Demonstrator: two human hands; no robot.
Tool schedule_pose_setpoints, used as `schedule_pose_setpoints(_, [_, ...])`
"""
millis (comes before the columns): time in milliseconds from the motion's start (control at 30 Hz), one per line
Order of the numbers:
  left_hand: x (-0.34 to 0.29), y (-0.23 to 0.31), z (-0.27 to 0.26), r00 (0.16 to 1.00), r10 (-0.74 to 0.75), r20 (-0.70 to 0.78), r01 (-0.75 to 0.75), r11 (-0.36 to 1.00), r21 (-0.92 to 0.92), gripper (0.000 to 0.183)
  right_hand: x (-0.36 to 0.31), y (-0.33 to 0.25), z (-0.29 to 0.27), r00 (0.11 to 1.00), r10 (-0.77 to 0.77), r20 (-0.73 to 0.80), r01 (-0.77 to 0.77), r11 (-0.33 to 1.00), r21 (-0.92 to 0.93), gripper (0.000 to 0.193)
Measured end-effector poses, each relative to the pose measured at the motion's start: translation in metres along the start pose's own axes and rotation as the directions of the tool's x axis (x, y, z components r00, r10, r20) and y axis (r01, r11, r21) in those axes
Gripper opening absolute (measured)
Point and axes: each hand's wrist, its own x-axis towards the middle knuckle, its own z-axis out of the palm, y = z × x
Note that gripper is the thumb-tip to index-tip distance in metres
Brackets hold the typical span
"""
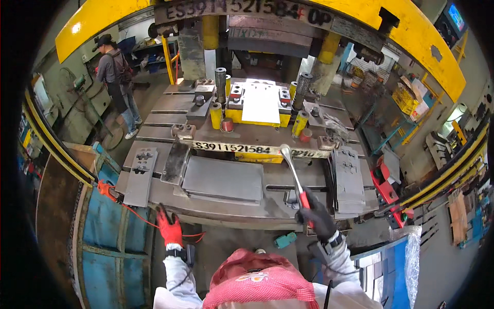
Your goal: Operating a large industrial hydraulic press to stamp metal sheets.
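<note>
My right hand [318, 219], in a dark glove, is closed around the red handle of a ratchet-like tool [294, 172] with a shiny shaft and rounded metal head. The tool points up and away over the press table's front part. My left hand [170, 228], in a red glove, is empty with its fingers apart, at the table's front edge. Between my hands a stack of flat grey metal sheets [222, 179] lies on the table. Farther back, a bright flat sheet [261, 105] rests on the lower die [234, 116] of the press.
Grey plates with small parts [141, 167] lie at the left; another plate stack [350, 180] is at the right. Guide posts [221, 85] rise beside the die. A blue frame [116, 216] stands left, a red cable [139, 216] near it. Another person [117, 77] stands back left.
</note>
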Motion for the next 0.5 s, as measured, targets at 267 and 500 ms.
schedule_pose_setpoints(267, [-0.019, 0.129, -0.052, 0.952, 0.227, -0.207, -0.284, 0.906, -0.315, 0.067, 0.213, -0.061, -0.046, 0.988, -0.041, 0.149, 0.015, 0.984, 0.176, 0.039])
schedule_pose_setpoints(500, [0.023, 0.301, -0.006, 0.857, 0.396, 0.330, 0.228, 0.282, -0.932, 0.056, 0.214, -0.061, -0.057, 0.985, -0.131, 0.108, 0.113, 0.980, 0.165, 0.038])
